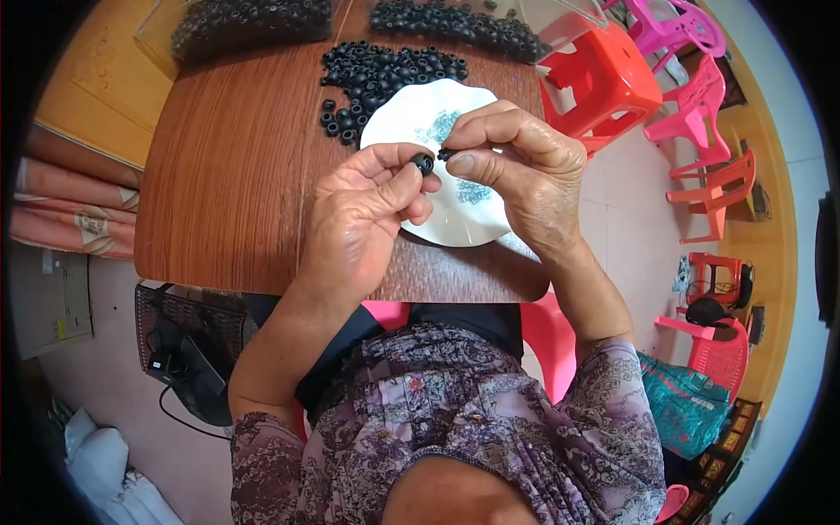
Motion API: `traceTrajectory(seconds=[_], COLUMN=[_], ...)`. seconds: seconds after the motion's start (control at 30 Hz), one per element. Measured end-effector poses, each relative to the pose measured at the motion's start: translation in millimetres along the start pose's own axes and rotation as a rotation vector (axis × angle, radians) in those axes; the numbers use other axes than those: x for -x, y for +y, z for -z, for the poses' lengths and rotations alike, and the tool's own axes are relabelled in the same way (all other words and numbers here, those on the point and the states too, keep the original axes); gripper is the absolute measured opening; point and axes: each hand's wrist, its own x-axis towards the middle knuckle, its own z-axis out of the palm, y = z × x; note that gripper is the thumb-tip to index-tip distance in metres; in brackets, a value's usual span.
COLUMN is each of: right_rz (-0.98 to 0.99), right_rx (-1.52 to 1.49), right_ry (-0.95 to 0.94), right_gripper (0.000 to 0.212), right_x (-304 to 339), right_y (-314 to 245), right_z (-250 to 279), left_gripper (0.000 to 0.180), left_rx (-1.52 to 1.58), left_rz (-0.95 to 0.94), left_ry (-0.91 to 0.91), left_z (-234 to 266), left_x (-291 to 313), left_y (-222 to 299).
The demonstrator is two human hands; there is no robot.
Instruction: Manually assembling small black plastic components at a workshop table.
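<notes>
My left hand (359, 210) pinches a rounded black bead-like piece (424, 164) with a hole in its end, between thumb and forefinger. Close beside it, my right hand (534, 171) grips a small black part (444, 155) at its fingertips; its exact kind is too small to make out. Both hands are over a white wavy-rimmed plate (394, 114). On the plate lie two clusters of tiny clear bluish pieces (473, 192), partly covered by the right hand. Just beyond the plate spreads a heap of loose black bead-like pieces (385, 74).
Two clear plastic bins of black pieces, one at left (254, 22) and one at right (455, 31), stand at the far side of the brown wooden table (227, 184). A red stool (604, 79) is by its right edge. Pink chairs (691, 105) line the right wall.
</notes>
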Motion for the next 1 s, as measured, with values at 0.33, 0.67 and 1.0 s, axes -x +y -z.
traceTrajectory(seconds=[0.33,0.67,1.0], right_rz=[0.041,0.133,0.190], right_rx=[0.139,0.190,0.178], right_ry=[-0.005,-0.027,-0.084], right_gripper=[0.019,0.020,0.020], right_x=[4.4,2.6,1.4], right_y=[-4.7,-3.9,0.4], right_z=[-6.2,-9.3,-6.8], left_gripper=[0.022,0.020,0.019], left_rx=[-0.034,-0.178,-0.185], left_rz=[-0.016,-0.113,-0.028], left_ry=[0.037,0.075,0.097], left_z=[-1.8,-3.1,-5.4], left_x=[2.7,5.5,7.2], left_y=[-2.6,-0.8,1.3])
